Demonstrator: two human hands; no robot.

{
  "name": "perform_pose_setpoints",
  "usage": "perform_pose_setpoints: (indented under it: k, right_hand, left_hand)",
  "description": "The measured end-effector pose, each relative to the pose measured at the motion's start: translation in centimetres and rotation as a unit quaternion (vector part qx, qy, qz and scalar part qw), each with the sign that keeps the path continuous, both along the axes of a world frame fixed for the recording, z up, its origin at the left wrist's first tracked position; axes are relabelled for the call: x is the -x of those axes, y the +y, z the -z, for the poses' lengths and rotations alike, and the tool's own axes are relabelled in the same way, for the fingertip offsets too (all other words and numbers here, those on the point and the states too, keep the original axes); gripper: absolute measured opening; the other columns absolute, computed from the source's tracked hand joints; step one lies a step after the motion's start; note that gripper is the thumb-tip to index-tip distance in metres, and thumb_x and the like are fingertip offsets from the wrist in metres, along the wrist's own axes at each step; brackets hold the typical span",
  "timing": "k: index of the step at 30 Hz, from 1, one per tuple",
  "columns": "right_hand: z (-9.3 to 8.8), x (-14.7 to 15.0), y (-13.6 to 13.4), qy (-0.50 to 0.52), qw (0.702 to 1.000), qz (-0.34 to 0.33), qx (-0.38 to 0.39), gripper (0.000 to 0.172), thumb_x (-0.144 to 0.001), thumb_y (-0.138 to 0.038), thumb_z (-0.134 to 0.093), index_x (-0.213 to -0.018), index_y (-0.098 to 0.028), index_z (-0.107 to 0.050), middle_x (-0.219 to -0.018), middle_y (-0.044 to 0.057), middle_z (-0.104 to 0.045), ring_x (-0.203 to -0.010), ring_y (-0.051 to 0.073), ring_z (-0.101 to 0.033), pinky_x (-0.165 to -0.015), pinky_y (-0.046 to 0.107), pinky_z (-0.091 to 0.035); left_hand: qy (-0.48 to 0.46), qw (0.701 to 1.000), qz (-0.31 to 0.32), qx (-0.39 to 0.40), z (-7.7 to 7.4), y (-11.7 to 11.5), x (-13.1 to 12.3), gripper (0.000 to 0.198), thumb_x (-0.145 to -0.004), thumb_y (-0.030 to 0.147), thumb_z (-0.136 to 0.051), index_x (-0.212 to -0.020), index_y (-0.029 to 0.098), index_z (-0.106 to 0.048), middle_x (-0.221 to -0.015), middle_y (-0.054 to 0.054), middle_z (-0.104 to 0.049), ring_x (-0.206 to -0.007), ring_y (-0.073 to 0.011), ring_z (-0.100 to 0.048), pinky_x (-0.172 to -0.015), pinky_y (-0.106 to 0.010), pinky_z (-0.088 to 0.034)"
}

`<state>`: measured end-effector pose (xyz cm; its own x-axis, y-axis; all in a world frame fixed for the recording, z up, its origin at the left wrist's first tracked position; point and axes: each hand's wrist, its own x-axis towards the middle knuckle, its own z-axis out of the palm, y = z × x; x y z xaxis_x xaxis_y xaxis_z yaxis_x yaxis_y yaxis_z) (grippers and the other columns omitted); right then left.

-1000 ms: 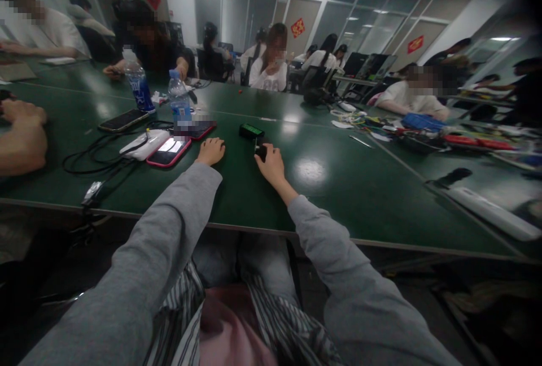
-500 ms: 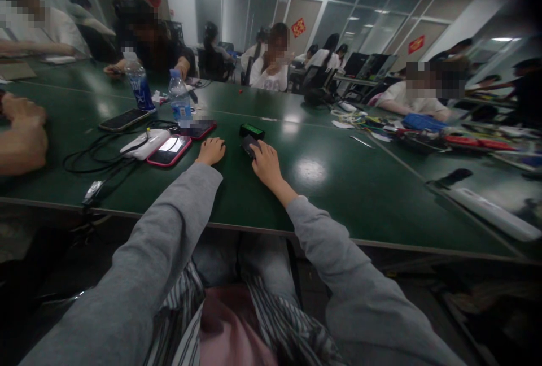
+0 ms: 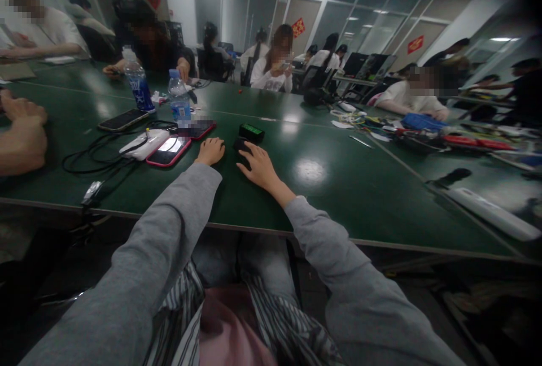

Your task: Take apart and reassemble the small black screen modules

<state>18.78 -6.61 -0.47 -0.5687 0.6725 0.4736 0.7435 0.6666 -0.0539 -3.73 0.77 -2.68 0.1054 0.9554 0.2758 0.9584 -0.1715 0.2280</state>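
Observation:
My left hand point(image 3: 211, 151) rests palm down on the green table point(image 3: 347, 196), fingers loosely bent and slightly apart, with nothing visible in it. To its right, my right hand point(image 3: 259, 167) lies with fingers stretched forward and thumb apart. Its fingertips touch a small dark block point(image 3: 241, 144), partly covered by them; its kind is too dark to make out. Just behind the block stands a small black box with green lit digits point(image 3: 252, 131), like a digital clock.
Left of my hands lie a lit phone in a pink case point(image 3: 168, 150), a white power bank point(image 3: 144, 144), black cables and a dark phone point(image 3: 126, 120). Two bottles point(image 3: 179, 100) stand behind. Another person's arm point(image 3: 23, 134) rests at far left. Tools and wires point(image 3: 389, 126) clutter the right.
The dark block was tilted up under my right fingers; now it sits lower and slightly left. My right hand has shifted left and its fingers have spread. My left hand stays put.

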Motion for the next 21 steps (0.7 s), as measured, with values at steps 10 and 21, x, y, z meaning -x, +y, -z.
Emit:
perform_pose_setpoints:
  k: [10,21]
  right_hand:
    - [0.3,0.3,0.1,0.055,0.995,0.064,0.054,0.066,-0.101,-0.037,-0.055,-0.162,-0.023,-0.033,-0.157,0.018,-0.039,-0.144,0.035,-0.042,-0.114,0.055,-0.043]
    - [-0.1,-1.5,1.4,0.209,0.968,0.139,0.006,0.061,-0.104,-0.031,-0.041,-0.163,-0.021,-0.028,-0.146,0.018,-0.041,-0.131,0.028,-0.052,-0.109,0.048,-0.050]
  left_hand:
    - [0.003,1.000,-0.003,0.010,-0.3,-0.2,-0.1,0.046,-0.105,0.034,-0.036,-0.146,0.024,-0.055,-0.158,-0.010,-0.050,-0.145,-0.0302,-0.042,-0.120,-0.051,-0.035]
    - [-0.003,1.000,-0.005,0.006,-0.3,0.0,-0.1,0.045,-0.105,0.035,-0.038,-0.144,0.024,-0.057,-0.157,-0.009,-0.052,-0.144,-0.0297,-0.043,-0.120,-0.050,-0.036]
